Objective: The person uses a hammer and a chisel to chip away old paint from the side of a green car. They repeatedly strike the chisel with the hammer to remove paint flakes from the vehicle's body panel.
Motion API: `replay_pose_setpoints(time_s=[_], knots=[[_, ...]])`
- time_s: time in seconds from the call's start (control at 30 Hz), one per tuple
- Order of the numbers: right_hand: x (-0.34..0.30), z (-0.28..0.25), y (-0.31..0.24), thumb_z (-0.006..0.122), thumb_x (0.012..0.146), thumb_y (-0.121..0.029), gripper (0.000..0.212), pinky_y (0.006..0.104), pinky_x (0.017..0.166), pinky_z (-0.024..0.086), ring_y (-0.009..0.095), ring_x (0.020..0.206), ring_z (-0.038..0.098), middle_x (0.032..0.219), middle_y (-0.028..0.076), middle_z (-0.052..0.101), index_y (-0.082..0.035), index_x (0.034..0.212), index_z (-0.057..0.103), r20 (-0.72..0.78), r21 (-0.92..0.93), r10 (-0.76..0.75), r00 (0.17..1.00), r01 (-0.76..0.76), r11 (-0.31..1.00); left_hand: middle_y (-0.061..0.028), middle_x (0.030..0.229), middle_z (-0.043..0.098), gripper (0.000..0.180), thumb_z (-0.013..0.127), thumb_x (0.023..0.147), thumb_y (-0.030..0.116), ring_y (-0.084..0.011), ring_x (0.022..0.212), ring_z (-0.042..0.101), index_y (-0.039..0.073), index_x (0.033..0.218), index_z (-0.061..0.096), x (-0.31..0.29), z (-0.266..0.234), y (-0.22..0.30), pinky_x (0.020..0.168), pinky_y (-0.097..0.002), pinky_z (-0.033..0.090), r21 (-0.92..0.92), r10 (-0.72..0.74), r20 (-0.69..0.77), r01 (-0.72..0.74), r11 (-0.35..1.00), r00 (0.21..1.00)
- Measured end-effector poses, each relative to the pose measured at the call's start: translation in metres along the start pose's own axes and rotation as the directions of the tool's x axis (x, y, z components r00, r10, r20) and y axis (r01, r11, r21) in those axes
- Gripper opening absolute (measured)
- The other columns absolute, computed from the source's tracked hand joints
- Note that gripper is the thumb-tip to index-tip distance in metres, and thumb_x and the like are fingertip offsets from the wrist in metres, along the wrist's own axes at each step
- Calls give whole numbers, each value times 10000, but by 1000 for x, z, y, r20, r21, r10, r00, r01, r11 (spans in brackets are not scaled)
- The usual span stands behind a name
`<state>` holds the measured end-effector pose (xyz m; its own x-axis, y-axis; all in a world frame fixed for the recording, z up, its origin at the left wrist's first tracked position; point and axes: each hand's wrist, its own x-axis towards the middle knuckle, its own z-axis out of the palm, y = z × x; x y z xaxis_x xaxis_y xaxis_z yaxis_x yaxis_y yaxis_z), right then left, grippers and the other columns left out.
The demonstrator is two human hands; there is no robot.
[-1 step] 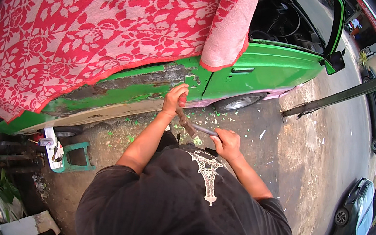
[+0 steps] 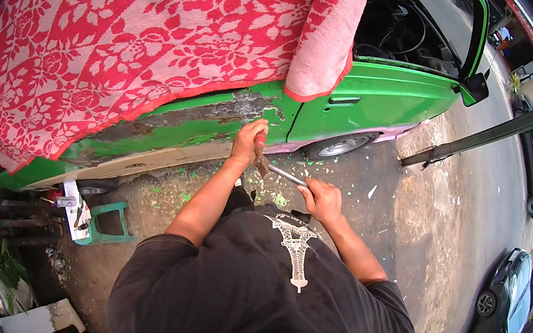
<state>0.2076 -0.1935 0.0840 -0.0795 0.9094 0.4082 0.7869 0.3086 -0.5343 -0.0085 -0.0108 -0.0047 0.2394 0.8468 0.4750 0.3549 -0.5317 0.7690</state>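
In front of a green car's (image 2: 382, 91) side panel, my left hand (image 2: 247, 143) grips a tool by its red handle (image 2: 260, 138). Its working end is hidden behind the hand, toward the panel. My right hand (image 2: 323, 201) is closed round the grey metal shaft of a hammer (image 2: 288, 176). The rusty hammer head lies close below the red handle; whether they touch I cannot tell. Paint is stripped on the panel, leaving a grey and brown patch (image 2: 220, 109) beside my left hand, with green paint around it.
A red and pink floral blanket (image 2: 162, 40) covers the car's upper part. Green paint chips (image 2: 279, 199) litter the ground. A green stool (image 2: 112, 222) bearing white and dark items stands at left. A post (image 2: 483, 136) slants at right, with a parked car (image 2: 494, 314) beyond.
The hammer head has swung up and away from me, nearer to the red handle. My right hand has shifted slightly; my left hand stays nearly in place.
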Motion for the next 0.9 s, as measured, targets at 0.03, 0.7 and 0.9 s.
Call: replay_pose_setpoints(time_s=[0.03,0.7,0.9], knots=[[1,5,5,721,850,-231,184,395,528,460,283,551,603,646,81,612,-65,898,658,22,-11,21,1000,-21,1000,-118,1118,679,240,626,758,-49,-338,985,665,88,954,600,-6,4,-14,835,-375,529,-48,-99,-8,98,994,995],[1,-21,-7,722,864,-165,157,349,534,458,286,542,586,677,131,620,-26,925,683,-61,238,241,969,-220,946,-137,1111,685,266,654,757,-114,-288,998,682,48,962,600,0,-6,1,815,-340,547,10,92,-39,-92,996,995],[5,-22,-18,718,857,-171,152,357,516,436,270,514,557,637,109,584,-36,914,680,-82,278,170,982,-141,950,-133,1164,673,367,631,689,-92,-336,1010,661,77,1014,609,0,-8,3,841,-378,534,-18,86,9,-86,996,996]])
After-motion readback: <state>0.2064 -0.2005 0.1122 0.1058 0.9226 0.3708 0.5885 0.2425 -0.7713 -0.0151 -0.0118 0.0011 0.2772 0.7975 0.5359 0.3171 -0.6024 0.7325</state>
